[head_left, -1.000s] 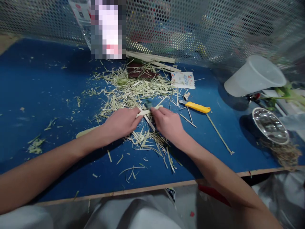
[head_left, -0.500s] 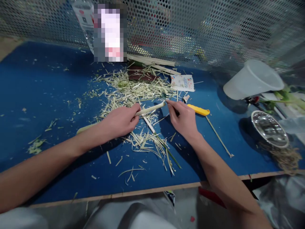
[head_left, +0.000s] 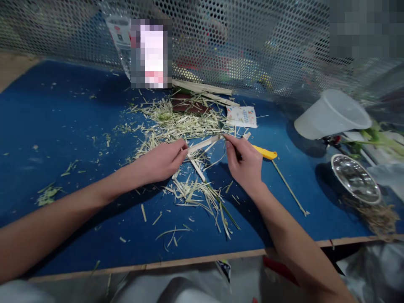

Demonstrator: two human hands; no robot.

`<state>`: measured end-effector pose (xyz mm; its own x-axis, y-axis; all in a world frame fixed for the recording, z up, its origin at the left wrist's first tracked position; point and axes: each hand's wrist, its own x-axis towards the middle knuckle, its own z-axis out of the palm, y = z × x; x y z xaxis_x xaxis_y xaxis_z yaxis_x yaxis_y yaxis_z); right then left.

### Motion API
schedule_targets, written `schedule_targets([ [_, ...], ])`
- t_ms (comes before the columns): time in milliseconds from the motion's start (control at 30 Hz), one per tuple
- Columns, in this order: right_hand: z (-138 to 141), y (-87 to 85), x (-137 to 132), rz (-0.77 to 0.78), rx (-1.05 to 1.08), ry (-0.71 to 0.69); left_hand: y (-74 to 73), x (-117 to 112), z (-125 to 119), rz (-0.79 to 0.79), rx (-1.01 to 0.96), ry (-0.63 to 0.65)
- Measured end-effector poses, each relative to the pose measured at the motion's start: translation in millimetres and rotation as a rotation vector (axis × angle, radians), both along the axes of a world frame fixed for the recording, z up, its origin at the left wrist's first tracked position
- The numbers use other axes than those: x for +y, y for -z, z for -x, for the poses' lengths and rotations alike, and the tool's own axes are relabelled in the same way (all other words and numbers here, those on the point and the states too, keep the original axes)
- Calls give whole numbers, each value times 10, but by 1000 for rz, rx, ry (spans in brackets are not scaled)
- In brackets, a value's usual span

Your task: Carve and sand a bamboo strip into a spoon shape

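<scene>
My left hand (head_left: pixel 162 162) grips the near end of a pale split reed strip (head_left: pixel 202 145). My right hand (head_left: pixel 244 164) pinches the strip's far end between thumb and forefinger. Beneath my hands and around them lies a heap of shredded plant fibres (head_left: pixel 176 126) on the blue work board (head_left: pixel 78 105). A yellow utility knife (head_left: pixel 265 152) lies just past my right hand, its blade end hidden behind my fingers.
A metal bowl (head_left: pixel 355 179) and a tipped translucent plastic cup (head_left: pixel 331 114) stand at the right, near green stalks (head_left: pixel 375 141). A printed packet (head_left: pixel 241 116) lies behind the fibres. Perforated metal mesh (head_left: pixel 221 42) rises along the board's far side.
My hands have moved apart since the earliest frame. My right hand has shifted to the strip's far end, and the strip now tilts up to the right. The yellow knife is more covered.
</scene>
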<state>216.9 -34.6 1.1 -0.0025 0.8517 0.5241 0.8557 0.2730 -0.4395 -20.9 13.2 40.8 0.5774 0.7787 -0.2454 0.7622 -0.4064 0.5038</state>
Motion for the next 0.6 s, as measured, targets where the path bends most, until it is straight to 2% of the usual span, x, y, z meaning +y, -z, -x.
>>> schedule_targets([
  [200, -37, 181, 47, 116, -207, -50, 119, 2, 19, 227, -84, 46],
  [333, -54, 257, 71, 159, -330, -59, 142, 19, 64, 352, -114, 57],
  [500, 62, 227, 27, 143, -374, -69, 146, 25, 63, 350, -110, 46],
  [600, 213, 183, -60, 137, -399, -152, 130, -2, 35, 313, -87, 53],
])
